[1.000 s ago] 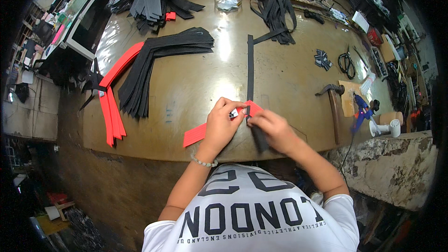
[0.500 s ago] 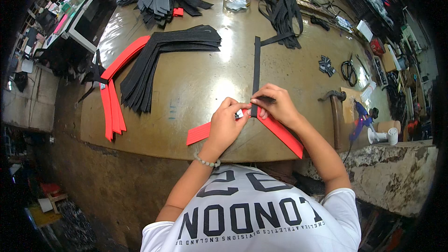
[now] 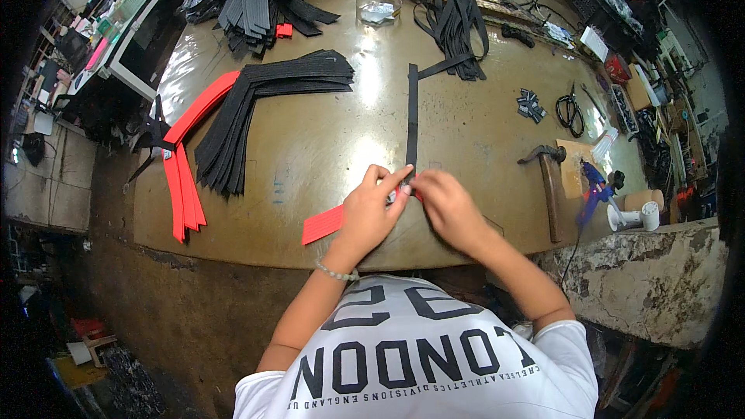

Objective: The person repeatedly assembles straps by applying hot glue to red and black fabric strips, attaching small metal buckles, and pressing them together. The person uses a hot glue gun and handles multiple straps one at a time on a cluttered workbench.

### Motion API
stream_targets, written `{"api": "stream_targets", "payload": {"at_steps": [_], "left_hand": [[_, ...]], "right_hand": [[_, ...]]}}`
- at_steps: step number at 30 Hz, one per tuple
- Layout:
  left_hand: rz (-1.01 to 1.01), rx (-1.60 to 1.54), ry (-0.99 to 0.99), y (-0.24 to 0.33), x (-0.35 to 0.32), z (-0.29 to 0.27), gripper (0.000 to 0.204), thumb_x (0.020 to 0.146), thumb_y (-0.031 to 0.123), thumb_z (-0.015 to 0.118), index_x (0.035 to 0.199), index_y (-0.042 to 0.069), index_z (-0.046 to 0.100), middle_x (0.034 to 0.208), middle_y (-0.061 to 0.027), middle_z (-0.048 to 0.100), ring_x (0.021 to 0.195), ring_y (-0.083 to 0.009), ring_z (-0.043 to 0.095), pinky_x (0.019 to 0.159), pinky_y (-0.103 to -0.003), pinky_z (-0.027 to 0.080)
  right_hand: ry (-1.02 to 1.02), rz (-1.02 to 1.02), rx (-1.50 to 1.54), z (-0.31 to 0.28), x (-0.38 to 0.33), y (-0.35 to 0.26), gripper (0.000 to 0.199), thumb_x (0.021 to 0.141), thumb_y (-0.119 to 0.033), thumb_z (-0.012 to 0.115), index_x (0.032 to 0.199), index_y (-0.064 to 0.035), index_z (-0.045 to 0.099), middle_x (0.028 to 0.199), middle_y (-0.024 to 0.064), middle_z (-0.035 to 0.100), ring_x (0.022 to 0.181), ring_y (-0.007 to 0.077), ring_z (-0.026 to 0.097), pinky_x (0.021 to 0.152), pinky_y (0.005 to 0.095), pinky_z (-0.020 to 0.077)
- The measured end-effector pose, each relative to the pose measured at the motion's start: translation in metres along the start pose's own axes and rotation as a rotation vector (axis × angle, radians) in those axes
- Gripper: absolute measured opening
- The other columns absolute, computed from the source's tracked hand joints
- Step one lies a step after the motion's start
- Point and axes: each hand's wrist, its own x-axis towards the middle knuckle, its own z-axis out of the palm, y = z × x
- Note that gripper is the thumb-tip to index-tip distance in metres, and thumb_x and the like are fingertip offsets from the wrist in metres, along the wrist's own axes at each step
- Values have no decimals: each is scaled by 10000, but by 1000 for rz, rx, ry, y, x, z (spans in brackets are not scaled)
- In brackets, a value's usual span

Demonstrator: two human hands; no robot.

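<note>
My left hand [image 3: 372, 206] is closed in a pinch on a folded red strap [image 3: 322, 226], whose ribbed end sticks out to its left. A small pale tag [image 3: 391, 198] shows partly under its fingers. A narrow black strap [image 3: 412, 116] runs from the fingertips straight away over the table. My right hand [image 3: 450, 211] meets the left at the crossing of the two straps, its fingers curled and pinching by the black strap. Its fingers cover most of that crossing, and the red strap's right arm is hidden beneath the hand.
Left lie bundled red straps [image 3: 182, 178] and stacked black strips [image 3: 233, 120]. Farther back are more black strips [image 3: 248, 8], a clear dish [image 3: 378, 9] and a black strap coil [image 3: 458, 31]. Right are small tags [image 3: 531, 105], scissors [image 3: 570, 112], a hammer [image 3: 554, 194] and a blue glue gun [image 3: 596, 192].
My right hand has come down and inward, now covering the red strap's right arm. The left hand stays at the crossing. The whole view has shifted slightly.
</note>
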Motion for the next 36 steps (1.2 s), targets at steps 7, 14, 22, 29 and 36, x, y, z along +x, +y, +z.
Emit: {"api": "stream_targets", "payload": {"at_steps": [7, 14, 22, 29, 36], "left_hand": [[73, -19, 64, -10, 1, 0, 204, 845, 86, 684, 1042, 74, 734, 881, -106, 574, 702, -240, 599, 641, -344, 504], [17, -35, 36, -5, 0, -2, 209, 842, 75, 691, 1046, 53, 728, 871, -107, 580, 723, -237, 591, 662, -339, 492], [79, -64, 147, 0, -9, -10, 176, 856, 67, 683, 1024, 31, 720, 870, -115, 589, 723, -227, 580, 666, -324, 486], [-21, -7, 109, -4, -16, -14, 136, 865, 95, 682, 978, 28, 717, 877, -108, 593, 729, -219, 583, 665, -324, 485], [20, 3, 104, -9, -17, -14, 172, 876, 109, 670, 1023, 22, 694, 889, -117, 574, 726, -247, 581, 668, -347, 488]], "right_hand": [[-132, -80, -199, 20, -35, 9, 518, 751, 30, 567, 1270, 36, 563, 1333, 135, 538, 1050, 313, 526, 920, 398, 488], [-103, -13, -302, 20, -22, -18, 491, 789, 14, 565, 1278, 50, 553, 1307, 156, 551, 1066, 338, 533, 939, 391, 468], [430, 541, -722, -64, -76, 76, 462, 913, -259, 602, 1296, -12, 524, 1290, 200, 552, 1184, 365, 507, 1019, 452, 373], [371, 890, -192, -94, -53, 22, 440, 1000, -371, 482, 1063, 57, 559, 960, 281, 624, 892, 426, 625, 744, 475, 482], [-69, 639, 36, -25, -14, -38, 303, 991, -290, 505, 976, 12, 485, 733, 333, 598, 713, 537, 585, 622, 588, 464]]}}
